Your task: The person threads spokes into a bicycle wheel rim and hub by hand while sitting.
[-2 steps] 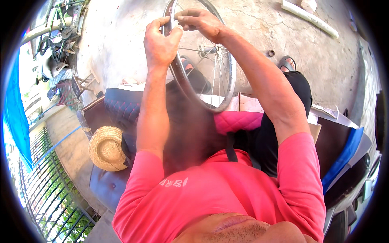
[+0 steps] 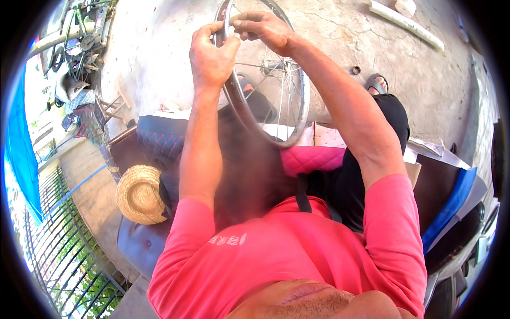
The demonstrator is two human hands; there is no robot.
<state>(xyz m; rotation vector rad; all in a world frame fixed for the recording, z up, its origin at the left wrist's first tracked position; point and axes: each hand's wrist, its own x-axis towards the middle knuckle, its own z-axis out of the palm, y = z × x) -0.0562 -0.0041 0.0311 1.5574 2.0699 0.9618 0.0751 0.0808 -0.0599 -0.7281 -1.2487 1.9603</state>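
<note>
Bicycle wheel (image 2: 240, 106), bare-rimmed with no tyre on it, stands nearly upright in front of the seated person, reaching from well out over the concrete floor (image 2: 329, 50) back to the person's lap. Its hub (image 2: 273, 67) and thin spokes show between the two sides of the rim. Up at the far part of that rim, both hands meet. The left hand (image 2: 211, 59) is mostly closed: its bent index finger lies at the outer side and its thumb comes across the other side, so the rim sits in its grip. The right hand (image 2: 263, 33) comes over from the inner side, half curled, its fingertips at the rim and just beside the left thumb; from where I stand I cannot tell whether anything small is pinched in them.

Below the wheel, a pink quilted pad (image 2: 311, 160) lies near the rim's lower end. The person wears a red shirt (image 2: 297, 242) and dark trousers, with a sandal (image 2: 376, 85) flat on the floor, near a small brown ring (image 2: 355, 69). Farther off lies a white pole (image 2: 409, 25). To the person's left, a straw hat (image 2: 141, 194) rests by a blue padded seat (image 2: 139, 243), and beyond it run a dark barred fence (image 2: 66, 255) and a hanging blue sheet (image 2: 21, 149)
</note>
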